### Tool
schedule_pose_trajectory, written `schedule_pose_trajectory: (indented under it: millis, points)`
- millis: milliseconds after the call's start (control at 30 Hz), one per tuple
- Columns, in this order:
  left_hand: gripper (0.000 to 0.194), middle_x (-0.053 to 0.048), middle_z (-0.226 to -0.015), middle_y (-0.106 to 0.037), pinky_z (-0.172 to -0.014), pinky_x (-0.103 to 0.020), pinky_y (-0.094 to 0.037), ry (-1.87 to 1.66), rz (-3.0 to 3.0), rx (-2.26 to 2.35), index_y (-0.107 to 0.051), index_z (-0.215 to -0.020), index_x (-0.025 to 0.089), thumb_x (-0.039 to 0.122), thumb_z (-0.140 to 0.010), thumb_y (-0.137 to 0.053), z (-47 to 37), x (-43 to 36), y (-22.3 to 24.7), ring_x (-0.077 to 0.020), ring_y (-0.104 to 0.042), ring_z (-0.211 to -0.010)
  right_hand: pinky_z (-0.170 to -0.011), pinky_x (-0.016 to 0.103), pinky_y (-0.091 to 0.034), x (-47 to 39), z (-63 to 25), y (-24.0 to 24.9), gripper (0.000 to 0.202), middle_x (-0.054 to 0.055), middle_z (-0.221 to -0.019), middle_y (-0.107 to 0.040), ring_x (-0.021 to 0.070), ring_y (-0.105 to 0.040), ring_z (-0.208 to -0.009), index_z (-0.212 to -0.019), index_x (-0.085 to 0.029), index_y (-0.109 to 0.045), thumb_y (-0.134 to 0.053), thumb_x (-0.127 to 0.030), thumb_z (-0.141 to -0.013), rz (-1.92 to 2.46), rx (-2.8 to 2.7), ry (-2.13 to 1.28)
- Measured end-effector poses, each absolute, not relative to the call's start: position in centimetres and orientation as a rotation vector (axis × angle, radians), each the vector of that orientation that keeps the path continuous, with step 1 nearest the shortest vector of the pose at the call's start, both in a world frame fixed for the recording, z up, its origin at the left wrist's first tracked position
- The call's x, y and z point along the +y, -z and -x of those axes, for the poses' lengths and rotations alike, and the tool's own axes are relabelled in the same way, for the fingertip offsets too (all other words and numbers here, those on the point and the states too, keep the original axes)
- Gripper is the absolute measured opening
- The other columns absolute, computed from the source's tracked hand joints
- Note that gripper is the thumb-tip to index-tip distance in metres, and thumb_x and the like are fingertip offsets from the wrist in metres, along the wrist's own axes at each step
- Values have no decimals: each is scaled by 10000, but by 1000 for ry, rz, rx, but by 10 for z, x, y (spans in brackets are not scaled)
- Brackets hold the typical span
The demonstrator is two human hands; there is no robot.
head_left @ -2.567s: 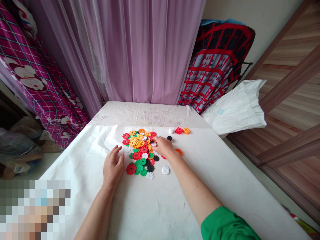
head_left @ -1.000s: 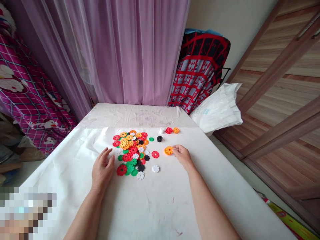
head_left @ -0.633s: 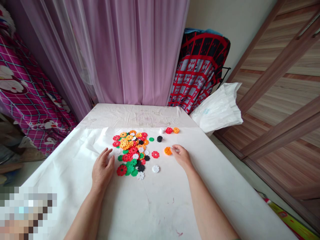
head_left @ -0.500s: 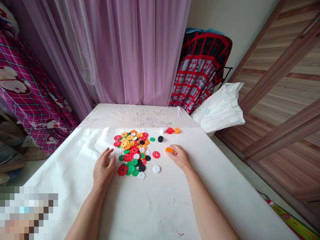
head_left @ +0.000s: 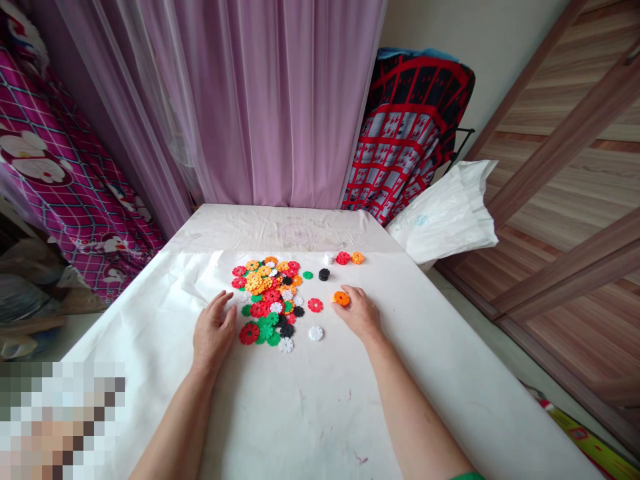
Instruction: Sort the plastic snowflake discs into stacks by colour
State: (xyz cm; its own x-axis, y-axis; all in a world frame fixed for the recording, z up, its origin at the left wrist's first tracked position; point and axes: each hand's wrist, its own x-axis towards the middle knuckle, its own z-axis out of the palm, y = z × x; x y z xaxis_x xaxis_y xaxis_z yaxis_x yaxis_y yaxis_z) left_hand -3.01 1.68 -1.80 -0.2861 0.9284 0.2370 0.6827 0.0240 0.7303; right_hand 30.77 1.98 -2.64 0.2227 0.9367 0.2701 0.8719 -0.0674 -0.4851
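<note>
My right hand (head_left: 361, 312) has its thumb and fingers closed around orange notched plastic discs (head_left: 341, 299), apparently a small stack, low over the table's right side. My left hand (head_left: 215, 327) rests open beside the mixed pile of flower-shaped discs (head_left: 260, 283), its fingers slightly curved and holding nothing. Orange, red, green, black and white discs overlap in that pile. Between the pile and my right hand lie a red disc (head_left: 315, 305), a white disc stack (head_left: 315, 333) and a green disc (head_left: 307, 275).
Toward the back stand small stacks: black (head_left: 324, 274), white (head_left: 329, 258), red (head_left: 343, 257) and orange (head_left: 357, 257). A white bag (head_left: 445, 217) leans at the table's right edge. A white cloth covers the table (head_left: 320, 413); a purple curtain (head_left: 270, 107) hangs behind.
The orange discs in my right hand have tilted, showing more of their flat face. My left hand stays open beside the pile. The whole view has shifted slightly.
</note>
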Motion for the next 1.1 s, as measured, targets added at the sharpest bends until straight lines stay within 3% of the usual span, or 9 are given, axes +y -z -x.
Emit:
schedule_pose_trajectory:
  millis: [233, 400, 667, 900, 1100]
  points:
    - [381, -48, -1342, -649, -1143, -459, -368, -987, -1901, 1944, -688, -1150, 261, 417, -861, -494, 28, 5, 22, -241, -631, -1150, -753, 326, -494, 24, -314, 34, 393, 108, -1072, -696, 157, -587, -650, -1024, -166, -711, -523, -418, -788, 1804, -1326, -222]
    - [453, -93, -1379, -616, -1092, -443, -418, -919, -2026, 1989, -670, -1197, 221, 472, -897, -442, 27, -15, 27, -260, -613, -1182, -778, 331, -496, 21, -316, 29, 368, 106, -1007, -718, 171, -601, -658, -938, -166, -723, -491, -382, -750, 1777, -1226, -290]
    - [489, -138, -1456, -538, -1143, -486, -335, -685, -2108, 2222, -586, -1313, 176, 440, -948, -394, 16, -55, 28, -298, -461, -1367, -783, 349, -506, -8, -317, 36, 375, 98, -910, -729, 199, -617, -687, -947, -169, -730, -508, -383, -735, 1713, -1190, -313]
    - [417, -110, -1431, -560, -1138, -504, -309, -601, -2115, 2208, -609, -1281, 238, 391, -947, -414, 10, -65, 18, -298, -446, -1366, -757, 352, -517, -42, -310, 37, 362, 95, -863, -733, 201, -617, -649, -909, -184, -739, -495, -378, -726, 1693, -1267, -323]
    - [415, -109, -1429, -558, -1127, -512, -307, -597, -2124, 2186, -614, -1281, 239, 367, -938, -419, 7, -67, 12, -308, -445, -1360, -760, 335, -528, -66, -299, 35, 319, 79, -944, -752, 186, -638, -673, -831, -216, -728, -449, -338, -735, 1662, -1383, -279]
